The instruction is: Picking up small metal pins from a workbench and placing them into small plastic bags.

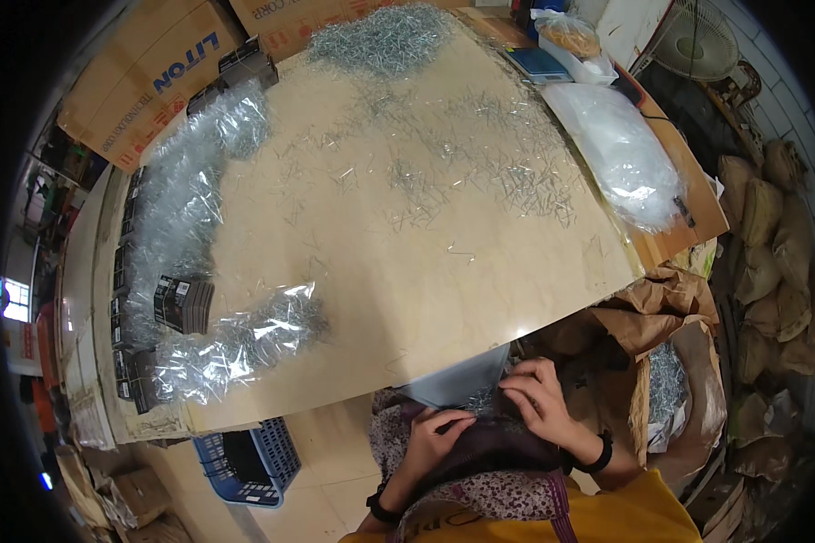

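Note:
Both hands are over my lap, at the table's near edge. My left hand (435, 433) has its fingers curled in, with thumb and forefinger close together; whatever they hold is too small to name. My right hand (539, 403) is a little higher and to the right, fingertips bent into a pinch, its contents also unclear. Between them are thin shiny metal pins (482, 401) by the lower end of a grey, smooth-sided tray or bin (457, 378), partly under the table edge.
Loose metal pins (380, 41) are heaped at the table's (380, 299) far end and scattered nearer. Filled clear bags (177, 199) and stacked dark cards (183, 305) line the left. At right are white plastic bags (620, 149) and an open paper sack (666, 389). A blue basket (249, 462) is below.

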`<state>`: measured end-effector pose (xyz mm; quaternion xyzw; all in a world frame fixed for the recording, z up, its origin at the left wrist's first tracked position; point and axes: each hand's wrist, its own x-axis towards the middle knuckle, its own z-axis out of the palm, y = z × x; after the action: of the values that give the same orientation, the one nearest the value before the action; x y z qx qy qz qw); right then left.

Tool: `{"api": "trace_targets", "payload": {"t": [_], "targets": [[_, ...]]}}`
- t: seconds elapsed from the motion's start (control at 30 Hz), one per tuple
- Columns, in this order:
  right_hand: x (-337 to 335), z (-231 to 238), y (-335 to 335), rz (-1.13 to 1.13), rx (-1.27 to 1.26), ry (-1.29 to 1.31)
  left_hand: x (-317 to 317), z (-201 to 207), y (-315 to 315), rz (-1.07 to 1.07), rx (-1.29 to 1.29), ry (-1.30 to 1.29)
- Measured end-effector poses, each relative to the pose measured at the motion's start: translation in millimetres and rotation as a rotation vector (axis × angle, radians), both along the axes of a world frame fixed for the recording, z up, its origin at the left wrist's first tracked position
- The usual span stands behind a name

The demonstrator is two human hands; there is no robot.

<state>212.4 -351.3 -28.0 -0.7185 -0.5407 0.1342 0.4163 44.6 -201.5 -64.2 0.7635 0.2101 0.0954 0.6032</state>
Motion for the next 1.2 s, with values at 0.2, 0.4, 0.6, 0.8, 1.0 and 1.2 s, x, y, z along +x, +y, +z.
{"api": "trace_targets", "payload": {"t": [0.2,0.4,0.6,0.8,1.0,1.2], "targets": [[-10,-31,-8,0.113,-0.200,0.072,-3,-10,0,-0.023,-0.025,0.009],[-16,-67,-9,0.124,-0.327,0.145,-5,-23,2,-0.054,-0.009,-0.018],[-22,-68,-15,0.215,-0.263,0.133,-13,-30,7,-0.288,-0.219,0.181],[2,-10,4,0.258,-0.169,0.416,-4,35,15,-0.174,0.031,-0.001],[27,43,47,0.211,0.102,0.420,36,95,36,0.137,-0.479,-0.193],[38,69,87,0.115,0.206,0.332,42,80,64,0.040,-0.082,-0.134]]}}
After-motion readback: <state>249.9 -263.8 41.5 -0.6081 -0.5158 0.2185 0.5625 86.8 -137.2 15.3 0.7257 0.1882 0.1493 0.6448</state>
